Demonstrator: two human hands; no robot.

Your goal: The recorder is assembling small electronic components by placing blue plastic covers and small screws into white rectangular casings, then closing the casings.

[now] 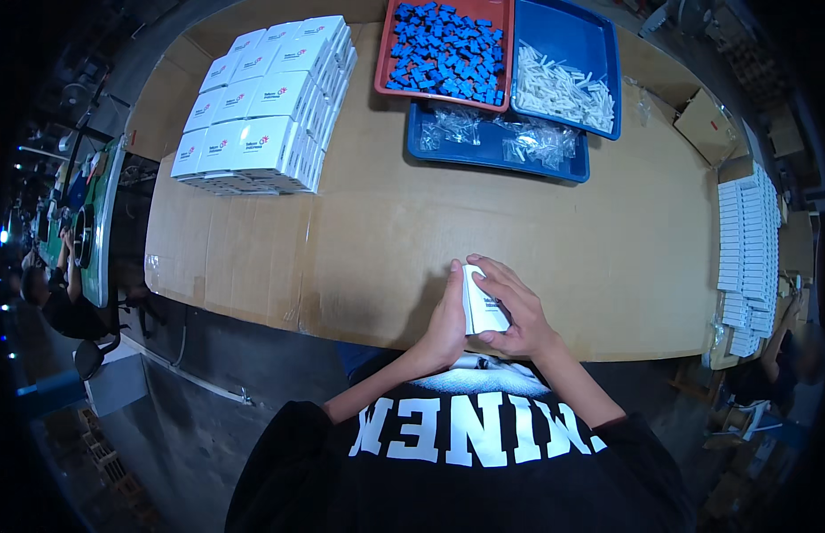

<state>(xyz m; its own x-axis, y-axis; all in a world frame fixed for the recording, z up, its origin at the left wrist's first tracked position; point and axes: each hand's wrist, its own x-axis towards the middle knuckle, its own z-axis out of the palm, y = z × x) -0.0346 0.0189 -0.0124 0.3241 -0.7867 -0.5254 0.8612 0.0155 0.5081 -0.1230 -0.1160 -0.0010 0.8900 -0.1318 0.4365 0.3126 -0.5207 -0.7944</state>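
Head view shows the left hand (445, 317) and right hand (528, 322), fingers (503, 286) curled and pressed around a white printed box (486, 309) over the cardboard-covered surface's (412, 249) near edge, apparently a closing or squaring step whose next move calls for even pressure.

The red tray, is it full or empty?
Not empty: small blue pieces cover most of the bottom of the red tray, with some bare red showing. I can't tell how deep they go.

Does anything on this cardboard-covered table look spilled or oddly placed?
No clear spill stands out. Slightly odd: the red tray and upper blue tray overlap the lower blue tray, partly hiding it.
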